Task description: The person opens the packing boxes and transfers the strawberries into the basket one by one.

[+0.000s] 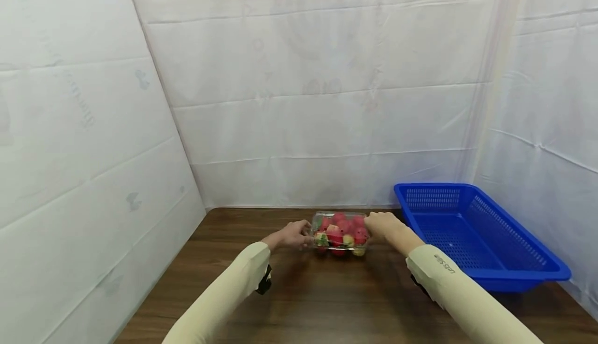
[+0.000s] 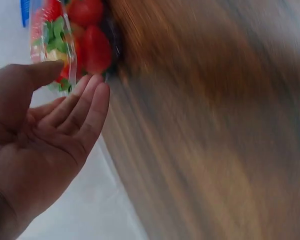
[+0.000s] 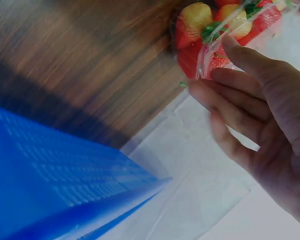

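Note:
A clear plastic box of strawberries (image 1: pixel 341 234), red and pale yellow with green leaves, sits on the table between both hands. At its left end is my left hand (image 1: pixel 295 234), fingers fairly straight and thumb apart from them; in the left wrist view the thumb (image 2: pixel 47 74) overlaps the box's edge and the fingertips lie beside it. My right hand (image 1: pixel 386 225) pinches the opposite end. The right wrist view shows that thumb (image 3: pixel 240 52) over the plastic rim and the fingers along the side wall. Whether the left fingertips press the plastic is unclear.
To the right stands a blue plastic basket (image 1: pixel 486 276) with slotted walls, close to my right forearm. The dark wooden table (image 1: pixel 327 302) runs back to a white sheet wall (image 1: pixel 327 126). Another sheet wall (image 1: pixel 93 152) borders the left side.

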`<action>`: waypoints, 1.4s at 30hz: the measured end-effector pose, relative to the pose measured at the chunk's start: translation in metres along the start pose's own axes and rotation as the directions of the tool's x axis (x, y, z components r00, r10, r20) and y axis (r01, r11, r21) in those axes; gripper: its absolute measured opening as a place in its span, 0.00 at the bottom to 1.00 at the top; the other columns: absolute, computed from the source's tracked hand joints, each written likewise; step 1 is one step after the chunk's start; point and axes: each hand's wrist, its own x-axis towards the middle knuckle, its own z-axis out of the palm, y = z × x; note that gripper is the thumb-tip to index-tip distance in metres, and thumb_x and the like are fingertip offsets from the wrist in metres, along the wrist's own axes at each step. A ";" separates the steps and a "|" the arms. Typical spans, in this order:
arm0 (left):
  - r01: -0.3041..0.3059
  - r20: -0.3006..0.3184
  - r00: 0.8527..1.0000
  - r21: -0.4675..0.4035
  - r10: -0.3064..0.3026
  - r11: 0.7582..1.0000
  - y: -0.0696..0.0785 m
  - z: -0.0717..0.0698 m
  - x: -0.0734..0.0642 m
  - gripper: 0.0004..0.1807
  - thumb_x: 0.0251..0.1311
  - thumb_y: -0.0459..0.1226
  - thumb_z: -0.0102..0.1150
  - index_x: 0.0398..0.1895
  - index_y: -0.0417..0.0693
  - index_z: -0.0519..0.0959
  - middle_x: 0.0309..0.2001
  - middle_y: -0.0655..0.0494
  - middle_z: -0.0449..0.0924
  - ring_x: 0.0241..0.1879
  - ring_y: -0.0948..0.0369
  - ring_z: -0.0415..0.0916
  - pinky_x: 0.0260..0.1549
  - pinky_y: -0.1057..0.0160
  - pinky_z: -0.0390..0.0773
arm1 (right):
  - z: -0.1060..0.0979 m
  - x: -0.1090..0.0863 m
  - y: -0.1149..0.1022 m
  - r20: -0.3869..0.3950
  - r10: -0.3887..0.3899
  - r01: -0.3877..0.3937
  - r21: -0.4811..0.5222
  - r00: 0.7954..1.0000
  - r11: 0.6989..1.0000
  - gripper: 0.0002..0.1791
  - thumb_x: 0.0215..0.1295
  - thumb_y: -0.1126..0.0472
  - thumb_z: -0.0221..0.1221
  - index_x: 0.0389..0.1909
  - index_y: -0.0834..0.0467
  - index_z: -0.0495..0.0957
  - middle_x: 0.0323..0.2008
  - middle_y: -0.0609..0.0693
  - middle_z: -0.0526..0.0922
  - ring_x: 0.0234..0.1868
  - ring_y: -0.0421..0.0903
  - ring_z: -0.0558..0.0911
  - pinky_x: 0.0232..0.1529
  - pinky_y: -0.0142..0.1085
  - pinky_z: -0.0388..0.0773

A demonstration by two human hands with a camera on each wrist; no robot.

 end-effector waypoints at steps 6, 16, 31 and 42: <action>0.071 -0.079 0.993 -0.154 -0.084 0.986 0.001 0.009 0.003 0.24 0.69 0.32 0.59 0.63 0.28 0.68 0.38 0.40 0.82 0.28 0.59 0.78 0.39 0.51 0.85 | 0.009 -0.003 0.002 -0.090 -0.065 0.056 -0.096 0.994 0.994 0.17 0.47 0.49 0.78 0.20 0.52 0.81 0.24 0.48 0.82 0.28 0.48 0.82 0.32 0.43 0.82; 0.191 -0.075 0.967 -0.429 -0.245 0.883 0.004 0.021 0.010 0.20 0.68 0.26 0.55 0.62 0.26 0.72 0.29 0.48 0.78 0.21 0.64 0.69 0.26 0.66 0.76 | 0.020 -0.003 0.002 -0.114 -0.077 0.087 0.085 0.991 0.993 0.11 0.50 0.58 0.77 0.24 0.55 0.83 0.24 0.48 0.83 0.28 0.47 0.81 0.34 0.43 0.82; 0.244 -0.174 0.904 -0.541 -0.391 0.805 0.000 0.030 0.016 0.15 0.62 0.24 0.59 0.52 0.31 0.83 0.33 0.49 0.86 0.27 0.65 0.78 0.47 0.55 0.85 | 0.022 0.014 0.007 -0.152 -0.063 0.077 0.093 0.986 0.993 0.17 0.47 0.60 0.77 0.14 0.52 0.75 0.17 0.44 0.76 0.20 0.42 0.73 0.23 0.38 0.74; 0.205 -0.194 0.906 -0.577 -0.376 0.790 -0.001 0.035 0.017 0.17 0.61 0.23 0.62 0.54 0.30 0.82 0.32 0.47 0.88 0.24 0.66 0.79 0.43 0.57 0.86 | 0.026 0.017 0.017 -0.146 -0.004 0.034 0.203 0.989 0.978 0.13 0.45 0.62 0.76 0.16 0.53 0.79 0.18 0.43 0.80 0.21 0.41 0.77 0.25 0.38 0.77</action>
